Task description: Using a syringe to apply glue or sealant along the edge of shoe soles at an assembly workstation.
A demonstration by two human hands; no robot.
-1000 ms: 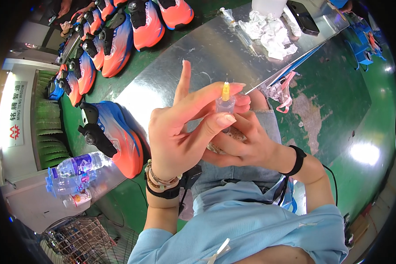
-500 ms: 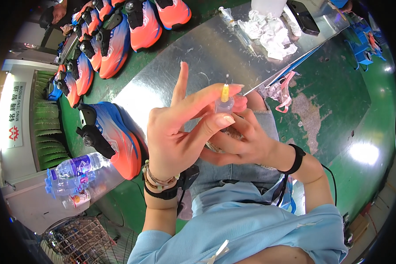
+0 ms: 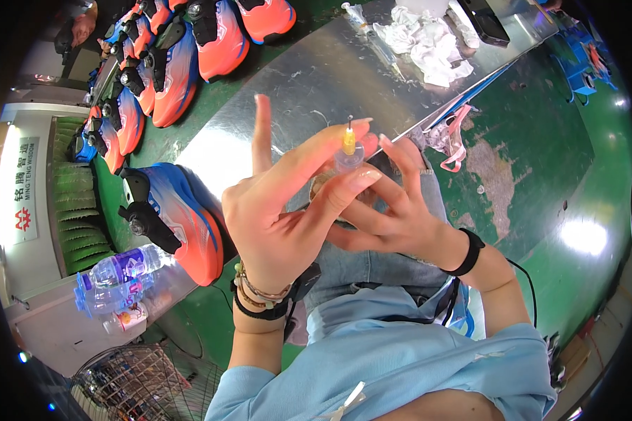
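My left hand (image 3: 277,210) pinches a clear syringe (image 3: 348,160) between thumb and index finger, with its other fingers partly stretched out. The syringe points upward and ends in a yellow needle tip (image 3: 349,140). Against its lower side is my right hand (image 3: 393,217), index finger raised and the other fingers curled behind the left thumb. A brownish patterned thing (image 3: 321,186) shows in part between the hands; what it is, I cannot make out. Both hands are above my lap, in front of the metal table (image 3: 295,91).
Left of my hands stands a blue-and-orange sports shoe (image 3: 182,217); several more shoes (image 3: 175,77) line the far left. Crumpled white tissue (image 3: 428,45), another syringe (image 3: 372,38) and a black phone (image 3: 481,21) lie at the back. Plastic bottles (image 3: 123,270) lie lower left.
My left hand and the syringe have shifted slightly left. My right index finger has lifted away from the syringe and now points up.
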